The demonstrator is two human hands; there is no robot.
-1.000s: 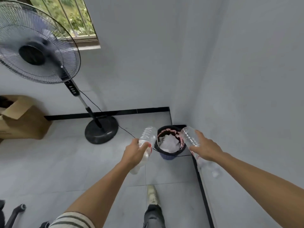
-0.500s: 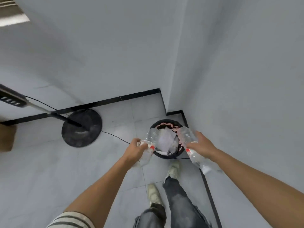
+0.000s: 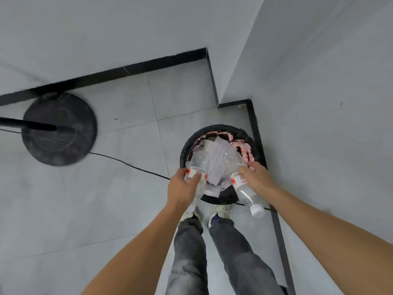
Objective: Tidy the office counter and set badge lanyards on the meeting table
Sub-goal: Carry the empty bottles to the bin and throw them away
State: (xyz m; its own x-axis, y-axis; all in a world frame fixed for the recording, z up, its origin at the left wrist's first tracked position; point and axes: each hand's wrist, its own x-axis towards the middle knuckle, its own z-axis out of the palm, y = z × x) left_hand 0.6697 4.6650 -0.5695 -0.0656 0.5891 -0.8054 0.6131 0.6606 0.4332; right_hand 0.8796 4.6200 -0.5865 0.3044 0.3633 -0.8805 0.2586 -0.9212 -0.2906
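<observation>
A round black waste bin (image 3: 244,134) stands on the floor in the wall corner, holding white paper scraps and a red-and-white wrapper. My left hand (image 3: 182,186) grips a clear empty plastic bottle (image 3: 197,161) with a red-and-white label, its base pointing over the bin's near left rim. My right hand (image 3: 256,178) grips a second clear bottle (image 3: 246,191) the same way, its base over the bin's near right side and its white cap pointing back toward me. Both bottles hover just above the rubbish.
A black round fan base (image 3: 59,128) with its pole stands on the left; its black cable (image 3: 129,165) runs across the grey tiles to the bin. White walls with black skirting close in behind and on the right. My two feet (image 3: 214,211) stand right at the bin.
I stepped up to the bin and the view tilted down, losing the fan head and the cardboard box. Both hands lowered the bottles from beside the bin to over its opening.
</observation>
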